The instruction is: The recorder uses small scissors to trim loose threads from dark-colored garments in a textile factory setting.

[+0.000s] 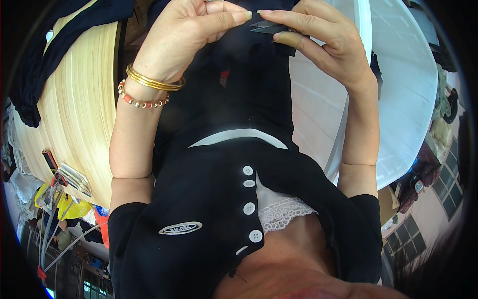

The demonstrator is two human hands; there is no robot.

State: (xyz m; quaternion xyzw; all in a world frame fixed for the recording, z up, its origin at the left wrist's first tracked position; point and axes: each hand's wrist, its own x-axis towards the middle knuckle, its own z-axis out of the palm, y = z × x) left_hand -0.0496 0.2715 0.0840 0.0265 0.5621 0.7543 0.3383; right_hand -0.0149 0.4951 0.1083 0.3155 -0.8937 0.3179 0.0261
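Observation:
At the top middle, my left hand (204, 22) is closed in a pinch, thumb tip toward the right. Whatever it pinches is too small or dark to make out. Facing it across a narrow gap, my right hand (321, 32) grips small thread snips (264, 29), their pointed blades spread apart and aimed left. The rest of the snips is hidden by my fingers. Dark navy cloth (236, 47) lies beneath both hands; where it ends against my dark clothing I cannot tell.
On the left stands a light wood-grain table (82, 99) with dark garments (55, 55) over its far end. A small stack of flat pieces (74, 179) sits near its edge. A large white tray-like surface (403, 99) flanks my right arm.

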